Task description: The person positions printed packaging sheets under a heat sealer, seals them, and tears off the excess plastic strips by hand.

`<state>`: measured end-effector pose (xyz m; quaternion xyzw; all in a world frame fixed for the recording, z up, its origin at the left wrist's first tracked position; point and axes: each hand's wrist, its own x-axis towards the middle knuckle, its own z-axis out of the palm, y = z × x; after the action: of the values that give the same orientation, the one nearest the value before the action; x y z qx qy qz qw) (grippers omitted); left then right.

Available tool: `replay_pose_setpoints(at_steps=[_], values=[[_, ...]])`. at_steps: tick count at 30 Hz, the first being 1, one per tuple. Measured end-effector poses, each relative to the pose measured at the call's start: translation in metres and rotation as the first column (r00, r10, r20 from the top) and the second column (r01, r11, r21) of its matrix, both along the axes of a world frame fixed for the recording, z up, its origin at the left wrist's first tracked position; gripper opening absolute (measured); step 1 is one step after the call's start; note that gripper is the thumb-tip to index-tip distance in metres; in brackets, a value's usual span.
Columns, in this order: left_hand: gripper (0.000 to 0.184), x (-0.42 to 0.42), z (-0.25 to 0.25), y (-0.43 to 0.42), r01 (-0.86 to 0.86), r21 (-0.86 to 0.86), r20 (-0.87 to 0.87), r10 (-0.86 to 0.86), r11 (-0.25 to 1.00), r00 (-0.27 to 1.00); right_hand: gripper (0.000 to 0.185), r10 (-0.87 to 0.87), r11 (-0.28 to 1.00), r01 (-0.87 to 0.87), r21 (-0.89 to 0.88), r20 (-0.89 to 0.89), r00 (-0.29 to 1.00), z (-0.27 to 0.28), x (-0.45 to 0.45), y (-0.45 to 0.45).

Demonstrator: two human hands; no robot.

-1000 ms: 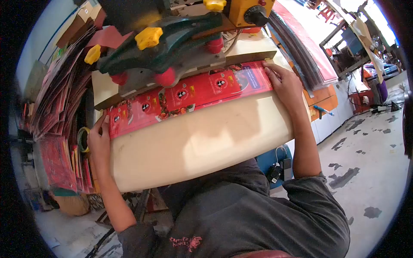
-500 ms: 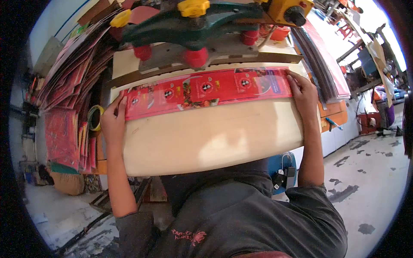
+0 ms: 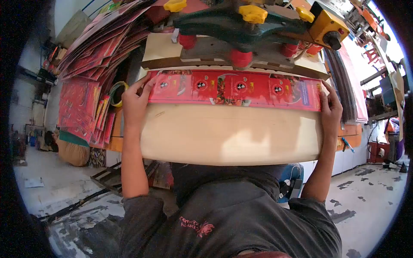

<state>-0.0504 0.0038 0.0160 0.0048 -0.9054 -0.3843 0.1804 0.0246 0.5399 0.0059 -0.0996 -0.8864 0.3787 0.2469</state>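
Observation:
A long red printed plastic strip [image 3: 258,92] lies across the far part of a cream board [image 3: 232,129]. It carries repeated logos and food pictures, with a purple patch near its right end. My left hand [image 3: 137,101] pinches the strip's left end between thumb and fingers. At the opposite end, my right hand [image 3: 330,104] grips the edge, fingers bent over it. The strip's far edge runs close along a brown bar [image 3: 172,63] at the foot of a press with a dark green frame [image 3: 241,26].
Stacks of red printed sheets [image 3: 97,56] lean at the left, beside a yellow tape roll [image 3: 117,93]. More stacked sheets [image 3: 350,86] stand at the right. The press has yellow knobs [image 3: 253,14], red feet [image 3: 241,58] and a yellow control box [image 3: 329,28]. A blue pen [image 3: 347,145] lies at the right table edge.
The view has turned, so the board, strip and press appear further right and more level. Both hands still hold the strip's ends, and it shows more sharply now.

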Motion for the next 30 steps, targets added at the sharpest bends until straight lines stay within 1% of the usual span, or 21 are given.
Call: replay_pose_setpoints(at_steps=[1, 3, 4, 5, 6, 7, 9, 10, 11, 13, 14, 15, 16, 17, 18, 19, 21, 23, 24, 28, 30], values=[[0.041, 0.002, 0.0, -0.002, -0.008, -0.002, 0.0, 0.008, 1.0, 1.0, 0.037, 0.008, 1.0, -0.008, -0.002, 0.0, 1.0, -0.001, 0.0, 0.001], [0.04, 0.006, 0.001, -0.001, -0.018, -0.01, 0.019, 0.018, 1.0, 1.0, 0.038, 0.041, 0.996, -0.047, -0.08, -0.074, 0.996, -0.004, 0.0, 0.004], [0.04, 0.006, -0.002, -0.003, -0.023, -0.011, 0.022, 0.023, 1.0, 0.999, 0.039, 0.036, 0.997, -0.04, -0.066, -0.061, 0.998, -0.008, -0.001, 0.01], [0.039, 0.005, -0.008, -0.004, 0.013, 0.024, -0.045, -0.012, 1.0, 0.999, 0.039, 0.04, 0.997, -0.044, -0.066, -0.059, 0.997, -0.009, -0.001, 0.012], [0.038, 0.004, -0.011, -0.005, 0.052, 0.056, -0.115, -0.045, 0.997, 0.992, 0.038, 0.03, 0.999, -0.031, -0.02, -0.028, 0.999, -0.009, 0.0, 0.015], [0.038, 0.004, -0.01, -0.007, 0.048, 0.057, -0.116, -0.041, 0.997, 0.992, 0.037, 0.019, 0.999, -0.019, 0.027, 0.0, 1.0, -0.009, 0.001, 0.016], [0.038, 0.003, -0.007, -0.011, 0.028, -0.042, -0.062, -0.031, 0.999, 0.998, 0.038, 0.014, 0.998, -0.015, 0.061, 0.021, 1.0, -0.011, 0.0, 0.021], [0.038, 0.004, -0.005, -0.011, 0.025, -0.04, -0.066, -0.028, 0.999, 0.997, 0.04, 0.004, 0.996, -0.008, 0.093, 0.044, 0.999, -0.011, 0.0, 0.022], [0.037, 0.006, -0.001, -0.01, 0.011, -0.049, -0.024, -0.013, 0.999, 1.0, 0.04, 0.007, 0.995, -0.01, 0.095, 0.04, 0.999, -0.009, 0.001, 0.022], [0.037, 0.01, 0.002, -0.01, -0.002, -0.057, 0.015, 0.003, 0.998, 1.0, 0.046, 0.018, 0.999, -0.013, -0.035, 0.16, 0.987, -0.006, 0.003, 0.022], [0.037, 0.011, 0.003, -0.011, 0.024, -0.039, 0.022, -0.023, 0.999, 0.999, 0.046, 0.016, 0.999, -0.011, -0.034, 0.158, 0.987, -0.007, 0.001, 0.022], [0.038, 0.011, 0.004, -0.01, 0.06, -0.02, 0.028, -0.06, 0.998, 0.998, 0.048, 0.116, 0.966, -0.096, -0.241, 0.068, 0.991, -0.01, -0.001, 0.022], [0.038, 0.015, 0.007, -0.009, 0.084, -0.014, 0.024, -0.083, 0.996, 0.996, 0.051, 0.183, 0.887, -0.184, -0.423, -0.042, 0.982, -0.005, 0.001, 0.021], [0.039, 0.022, 0.011, -0.007, 0.064, 0.014, 0.066, -0.065, 0.998, 0.996, 0.054, 0.147, 0.886, -0.116, -0.449, 0.036, 0.988, 0.006, 0.007, 0.021], [0.041, 0.031, 0.014, -0.004, 0.052, 0.043, 0.112, -0.056, 0.998, 0.992, 0.055, 0.168, 0.838, -0.141, -0.526, 0.004, 0.986, 0.002, 0.007, 0.023], [0.043, 0.04, 0.015, -0.004, 0.052, 0.015, 0.113, -0.054, 0.999, 0.992, 0.056, 0.183, 0.786, -0.165, -0.595, -0.031, 0.983, -0.004, 0.007, 0.029], [0.046, 0.06, 0.016, -0.012, 0.031, -0.057, 0.126, -0.024, 0.998, 0.992, 0.062, 0.256, 0.829, -0.153, -0.538, 0.123, 0.959, 0.002, 0.015, 0.04], [0.051, 0.084, 0.015, -0.019, -0.014, -0.135, 0.112, 0.03, 0.991, 0.993, 0.063, 0.208, 0.836, -0.108, -0.538, 0.129, 0.97, 0.014, 0.022, 0.022], [0.054, 0.095, 0.014, -0.023, -0.044, -0.168, 0.079, 0.058, 0.985, 0.995, 0.064, 0.27, 0.829, -0.164, -0.535, 0.124, 0.955, 0.013, 0.027, 0.025], [0.058, 0.139, 0.009, -0.044, -0.03, -0.096, 0.046, 0.035, 0.995, 0.998, 0.064, 0.332, 0.79, -0.183, -0.584, 0.157, 0.93, 0.02, 0.044, 0.006], [0.058, 0.158, 0.01, -0.049, -0.083, -0.155, 0.067, 0.094, 0.984, 0.993, 0.052, 0.376, 0.737, -0.159, -0.657, 0.204, 0.904, 0.015, 0.048, -0.003]])
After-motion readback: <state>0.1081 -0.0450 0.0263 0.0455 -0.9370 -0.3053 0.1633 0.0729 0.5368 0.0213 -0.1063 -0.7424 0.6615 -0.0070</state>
